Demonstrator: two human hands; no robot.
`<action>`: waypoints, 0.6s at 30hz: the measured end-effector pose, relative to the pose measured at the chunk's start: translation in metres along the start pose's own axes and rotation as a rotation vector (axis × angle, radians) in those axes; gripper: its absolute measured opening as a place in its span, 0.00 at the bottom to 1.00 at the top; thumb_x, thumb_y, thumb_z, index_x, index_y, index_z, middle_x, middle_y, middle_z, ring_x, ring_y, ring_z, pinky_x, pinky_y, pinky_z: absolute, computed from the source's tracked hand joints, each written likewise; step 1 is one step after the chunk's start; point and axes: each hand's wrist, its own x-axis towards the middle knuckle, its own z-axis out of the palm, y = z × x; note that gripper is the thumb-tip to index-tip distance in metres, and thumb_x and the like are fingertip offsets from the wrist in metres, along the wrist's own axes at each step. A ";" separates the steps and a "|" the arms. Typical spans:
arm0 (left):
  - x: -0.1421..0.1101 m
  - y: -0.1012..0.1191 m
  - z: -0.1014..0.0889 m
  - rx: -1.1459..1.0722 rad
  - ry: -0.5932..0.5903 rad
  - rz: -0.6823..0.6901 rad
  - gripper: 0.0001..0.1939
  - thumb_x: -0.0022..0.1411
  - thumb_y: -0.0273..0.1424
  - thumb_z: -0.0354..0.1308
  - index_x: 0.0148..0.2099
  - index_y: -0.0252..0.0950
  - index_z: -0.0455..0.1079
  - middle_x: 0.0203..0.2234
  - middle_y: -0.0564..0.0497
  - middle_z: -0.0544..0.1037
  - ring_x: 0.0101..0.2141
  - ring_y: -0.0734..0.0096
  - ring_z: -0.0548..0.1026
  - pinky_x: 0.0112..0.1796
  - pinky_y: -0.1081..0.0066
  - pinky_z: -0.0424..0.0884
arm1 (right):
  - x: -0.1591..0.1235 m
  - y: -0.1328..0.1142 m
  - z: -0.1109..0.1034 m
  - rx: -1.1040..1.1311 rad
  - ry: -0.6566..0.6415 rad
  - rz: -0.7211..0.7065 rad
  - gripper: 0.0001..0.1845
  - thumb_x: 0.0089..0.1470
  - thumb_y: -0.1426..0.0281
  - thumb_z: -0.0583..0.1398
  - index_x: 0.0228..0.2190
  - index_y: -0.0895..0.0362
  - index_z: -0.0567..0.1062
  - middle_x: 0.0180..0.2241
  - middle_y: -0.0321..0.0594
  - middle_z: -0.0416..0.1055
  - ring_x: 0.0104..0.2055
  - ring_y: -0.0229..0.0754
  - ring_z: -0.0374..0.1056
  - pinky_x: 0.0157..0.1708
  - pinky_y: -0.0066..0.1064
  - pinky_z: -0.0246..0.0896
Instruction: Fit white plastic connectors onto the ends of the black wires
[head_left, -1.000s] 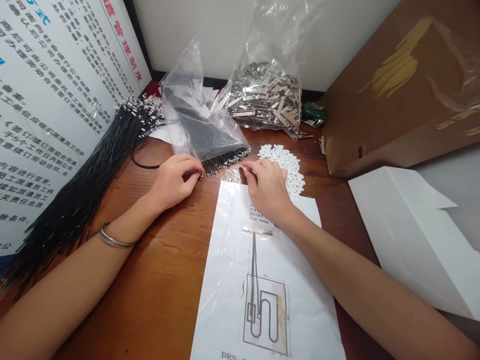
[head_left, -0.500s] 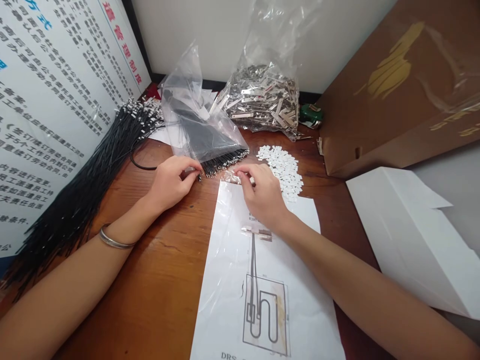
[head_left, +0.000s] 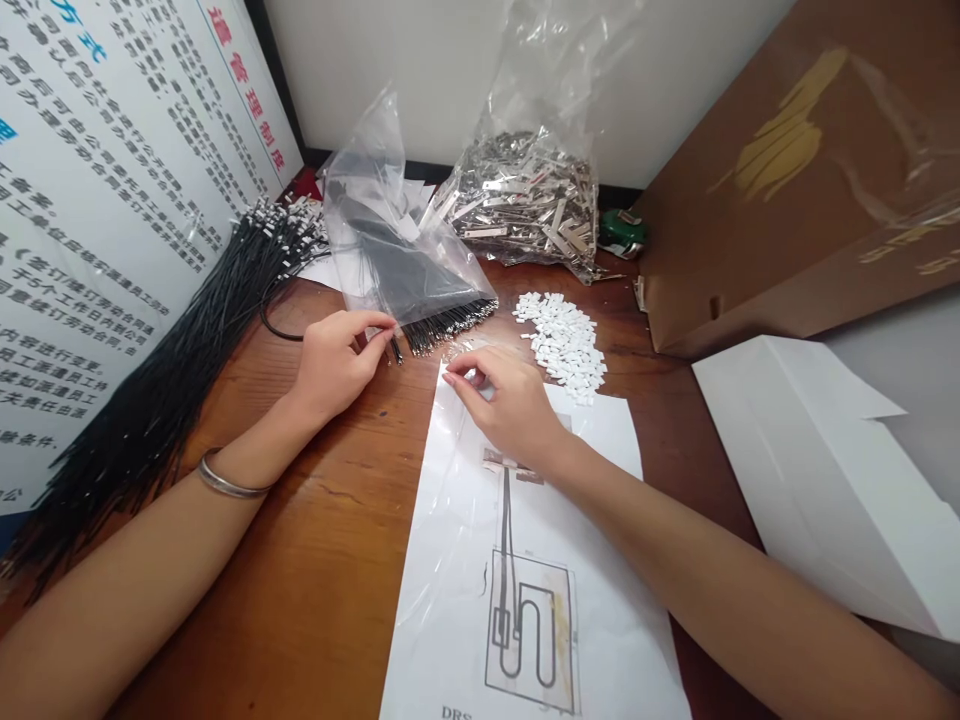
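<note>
The left hand [head_left: 337, 360] pinches one black wire [head_left: 393, 347] beside the wire bag [head_left: 397, 255]; the right hand [head_left: 510, 405] has its fingers pressed together on a plastic sleeve [head_left: 457, 470]

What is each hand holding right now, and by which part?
The left hand pinches one thin black wire by its end. The right hand seems to pinch something tiny at its fingertips; unclear what.

wires [head_left: 157, 390]: black | clips [head_left: 525, 205]: silver | small pieces [head_left: 564, 343]: white | table [head_left: 330, 560]: reddish-brown wood
</note>
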 end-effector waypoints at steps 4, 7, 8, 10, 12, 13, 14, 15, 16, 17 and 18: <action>0.001 -0.001 0.001 0.034 0.048 0.014 0.08 0.62 0.29 0.59 0.37 0.35 0.80 0.31 0.50 0.83 0.27 0.73 0.74 0.32 0.72 0.71 | 0.001 -0.002 -0.001 0.019 -0.055 0.045 0.04 0.60 0.71 0.59 0.32 0.54 0.73 0.30 0.38 0.76 0.30 0.40 0.66 0.36 0.35 0.61; 0.001 0.000 0.002 0.046 0.091 0.055 0.07 0.63 0.30 0.60 0.35 0.34 0.79 0.31 0.49 0.82 0.30 0.71 0.76 0.34 0.72 0.72 | 0.001 -0.002 -0.001 0.012 -0.089 0.025 0.05 0.60 0.71 0.57 0.32 0.55 0.73 0.30 0.39 0.76 0.30 0.40 0.65 0.37 0.36 0.62; 0.001 0.000 0.002 0.051 0.096 0.074 0.07 0.63 0.29 0.60 0.35 0.34 0.79 0.30 0.49 0.81 0.31 0.71 0.76 0.35 0.72 0.72 | 0.000 -0.001 -0.001 0.006 -0.093 0.017 0.05 0.60 0.72 0.57 0.32 0.55 0.73 0.30 0.39 0.75 0.30 0.40 0.65 0.37 0.36 0.62; 0.001 0.001 0.002 0.059 0.072 0.118 0.07 0.64 0.29 0.60 0.35 0.35 0.79 0.30 0.49 0.81 0.32 0.70 0.77 0.37 0.71 0.73 | 0.000 0.000 0.000 0.001 -0.095 -0.006 0.05 0.60 0.72 0.57 0.33 0.56 0.74 0.30 0.39 0.75 0.30 0.39 0.65 0.36 0.36 0.62; 0.001 0.001 0.001 0.045 0.022 0.172 0.08 0.65 0.30 0.58 0.36 0.35 0.79 0.31 0.48 0.81 0.33 0.70 0.77 0.38 0.71 0.73 | 0.000 0.001 0.001 0.007 -0.088 -0.029 0.05 0.60 0.72 0.57 0.35 0.56 0.74 0.30 0.40 0.74 0.29 0.39 0.65 0.35 0.36 0.62; 0.001 0.001 0.001 0.033 -0.001 0.200 0.09 0.66 0.30 0.58 0.36 0.35 0.78 0.31 0.48 0.82 0.33 0.70 0.77 0.38 0.71 0.73 | 0.000 0.002 0.001 0.012 -0.088 -0.038 0.05 0.60 0.73 0.57 0.35 0.57 0.74 0.30 0.40 0.74 0.29 0.39 0.64 0.34 0.36 0.62; 0.000 0.001 0.000 0.022 -0.019 0.227 0.09 0.66 0.30 0.57 0.36 0.35 0.78 0.32 0.48 0.82 0.33 0.70 0.78 0.38 0.72 0.73 | 0.000 0.002 0.001 0.020 -0.089 -0.044 0.05 0.60 0.73 0.57 0.36 0.57 0.74 0.30 0.39 0.74 0.29 0.39 0.64 0.34 0.35 0.62; 0.000 0.001 0.000 0.016 -0.032 0.251 0.10 0.66 0.31 0.57 0.36 0.35 0.78 0.32 0.48 0.83 0.32 0.71 0.78 0.37 0.72 0.73 | 0.000 0.002 0.001 0.027 -0.093 -0.049 0.06 0.60 0.73 0.57 0.36 0.56 0.74 0.30 0.39 0.74 0.28 0.39 0.64 0.33 0.35 0.62; -0.001 0.001 0.000 0.017 -0.039 0.270 0.10 0.66 0.31 0.57 0.36 0.35 0.79 0.32 0.48 0.83 0.32 0.71 0.78 0.37 0.73 0.73 | 0.000 0.002 0.000 0.033 -0.097 -0.052 0.06 0.60 0.73 0.57 0.37 0.56 0.74 0.30 0.39 0.74 0.28 0.39 0.64 0.33 0.35 0.63; -0.001 0.002 -0.001 0.024 -0.042 0.283 0.10 0.66 0.31 0.57 0.37 0.35 0.79 0.32 0.48 0.84 0.31 0.72 0.78 0.36 0.73 0.73 | 0.000 0.001 0.000 0.038 -0.099 -0.055 0.06 0.60 0.73 0.56 0.37 0.56 0.74 0.30 0.39 0.74 0.28 0.39 0.65 0.33 0.35 0.63; -0.002 0.002 -0.001 0.034 -0.044 0.292 0.10 0.66 0.31 0.57 0.37 0.35 0.79 0.32 0.48 0.84 0.30 0.72 0.78 0.36 0.73 0.73 | 0.000 0.001 0.000 0.043 -0.100 -0.059 0.07 0.60 0.73 0.56 0.38 0.56 0.74 0.31 0.39 0.74 0.28 0.39 0.65 0.33 0.35 0.63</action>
